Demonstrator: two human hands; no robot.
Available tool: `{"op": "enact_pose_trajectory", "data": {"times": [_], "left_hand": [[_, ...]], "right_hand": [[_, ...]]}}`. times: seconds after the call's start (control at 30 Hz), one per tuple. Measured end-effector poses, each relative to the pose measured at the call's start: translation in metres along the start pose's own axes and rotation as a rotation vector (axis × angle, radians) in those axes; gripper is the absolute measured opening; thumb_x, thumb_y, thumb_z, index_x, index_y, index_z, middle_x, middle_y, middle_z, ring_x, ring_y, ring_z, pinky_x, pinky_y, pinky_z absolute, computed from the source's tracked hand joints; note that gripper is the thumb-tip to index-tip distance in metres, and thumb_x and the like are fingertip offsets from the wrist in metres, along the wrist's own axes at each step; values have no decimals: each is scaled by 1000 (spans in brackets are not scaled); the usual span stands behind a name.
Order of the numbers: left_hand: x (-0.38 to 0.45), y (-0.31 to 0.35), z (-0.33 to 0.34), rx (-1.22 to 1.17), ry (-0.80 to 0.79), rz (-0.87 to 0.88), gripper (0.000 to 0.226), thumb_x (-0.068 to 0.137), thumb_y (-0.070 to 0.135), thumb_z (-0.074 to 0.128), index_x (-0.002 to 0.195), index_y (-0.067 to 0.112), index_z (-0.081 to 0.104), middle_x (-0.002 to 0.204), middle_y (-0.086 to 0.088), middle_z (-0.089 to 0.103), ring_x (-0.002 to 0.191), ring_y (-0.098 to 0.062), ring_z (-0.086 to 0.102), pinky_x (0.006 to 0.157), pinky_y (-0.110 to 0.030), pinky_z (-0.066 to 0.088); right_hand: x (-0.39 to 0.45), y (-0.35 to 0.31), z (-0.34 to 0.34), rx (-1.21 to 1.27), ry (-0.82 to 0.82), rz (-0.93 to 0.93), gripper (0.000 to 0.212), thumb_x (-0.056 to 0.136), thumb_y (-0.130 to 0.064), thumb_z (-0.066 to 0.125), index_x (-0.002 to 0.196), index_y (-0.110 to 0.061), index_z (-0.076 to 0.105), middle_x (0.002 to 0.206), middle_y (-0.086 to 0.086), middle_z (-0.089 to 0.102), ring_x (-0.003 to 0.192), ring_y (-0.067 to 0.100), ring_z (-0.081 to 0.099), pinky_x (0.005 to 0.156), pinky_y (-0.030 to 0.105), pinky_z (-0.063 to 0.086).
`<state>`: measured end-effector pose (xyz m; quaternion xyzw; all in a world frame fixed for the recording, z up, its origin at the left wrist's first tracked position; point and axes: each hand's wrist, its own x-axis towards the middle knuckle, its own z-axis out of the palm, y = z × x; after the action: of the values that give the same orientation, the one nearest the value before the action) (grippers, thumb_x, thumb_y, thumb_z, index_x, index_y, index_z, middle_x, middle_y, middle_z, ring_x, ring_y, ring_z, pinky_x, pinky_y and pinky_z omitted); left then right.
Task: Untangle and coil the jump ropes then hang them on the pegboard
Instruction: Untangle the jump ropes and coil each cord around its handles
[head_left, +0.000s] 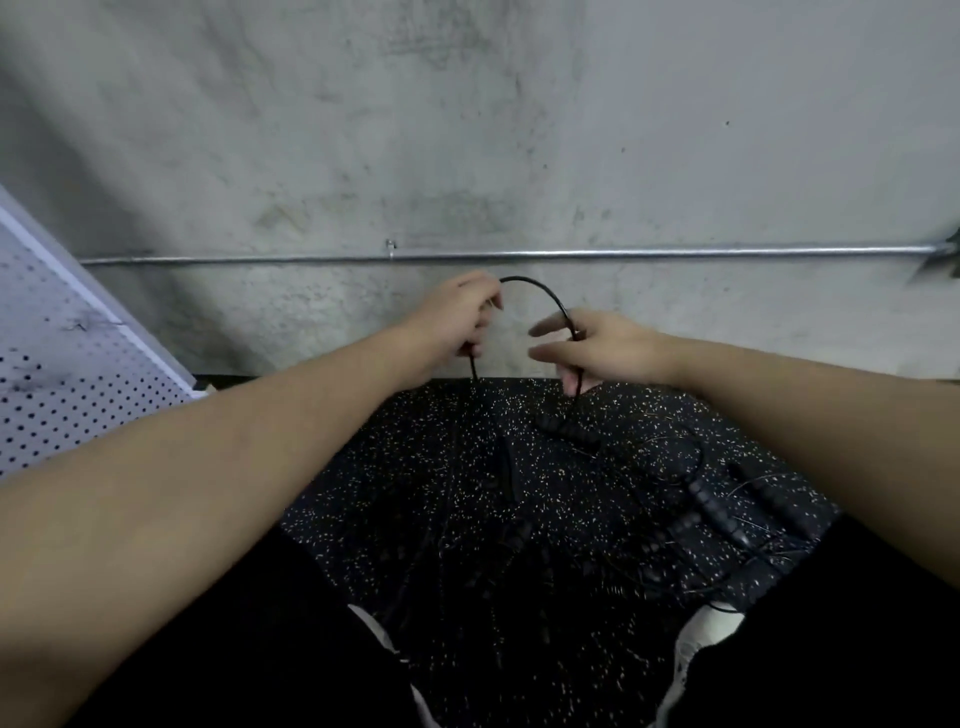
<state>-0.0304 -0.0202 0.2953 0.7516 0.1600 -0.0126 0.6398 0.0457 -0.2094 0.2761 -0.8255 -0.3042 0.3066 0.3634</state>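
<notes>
At the bottom of the frame, between dark trousers and white shoes (711, 623), the rest of the jump ropes (701, 499) lie in a loose tangle on the speckled black floor (415, 467), mostly lower right of centre, their ribbed handles hard to separate from the mat. Higher up, at mid-frame, one black cord (545, 290) arches between both hands. The left hand (457, 317) has its fingers curled round the arch's left end, the cord dropping straight down from it. The right hand (597, 348) pinches the right end, its other fingers spread apart toward the left. The arch runs left to right, so the next loop probably comes by gathering toward the left hand. Farther off, the pegboard (62, 364) leans at the left edge, nearer the left arm, below the wall pipe (623, 253).
</notes>
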Motion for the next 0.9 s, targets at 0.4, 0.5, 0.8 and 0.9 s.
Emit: {"op": "enact_pose_trajectory", "data": {"times": [0.4, 0.5, 0.8, 0.9], "left_hand": [[-2, 28, 44, -535, 183, 3, 26, 101, 25, 45, 76, 20, 51, 61, 3, 41, 56, -12, 37, 57, -28, 35], [0, 27, 41, -423, 202, 20, 40, 106, 50, 36, 109, 18, 60, 101, -7, 66, 92, -19, 61, 76, -35, 47], [2, -3, 74, 153, -96, 79, 28, 107, 43, 42, 103, 28, 66, 98, 5, 75, 98, -18, 71, 100, -41, 53], [1, -8, 78, 180, -195, 25, 47, 106, 57, 36, 110, 23, 68, 104, 2, 76, 104, -20, 71, 102, -42, 50]], "right_hand": [[-7, -15, 14, 81, -68, -50, 25, 107, -28, 48, 94, -14, 64, 67, 4, 65, 67, 19, 62, 78, 39, 53], [-7, -24, -1, 236, 59, -94, 26, 108, -26, 46, 91, -15, 62, 62, 2, 59, 59, 16, 59, 72, 36, 55], [-17, -26, -42, 752, 244, -63, 28, 108, -27, 41, 85, -16, 54, 56, 0, 41, 52, 15, 46, 63, 33, 51], [-24, -21, -54, 833, 274, -23, 28, 108, -28, 40, 83, -20, 51, 55, -4, 35, 49, 12, 41, 61, 29, 53]]}}
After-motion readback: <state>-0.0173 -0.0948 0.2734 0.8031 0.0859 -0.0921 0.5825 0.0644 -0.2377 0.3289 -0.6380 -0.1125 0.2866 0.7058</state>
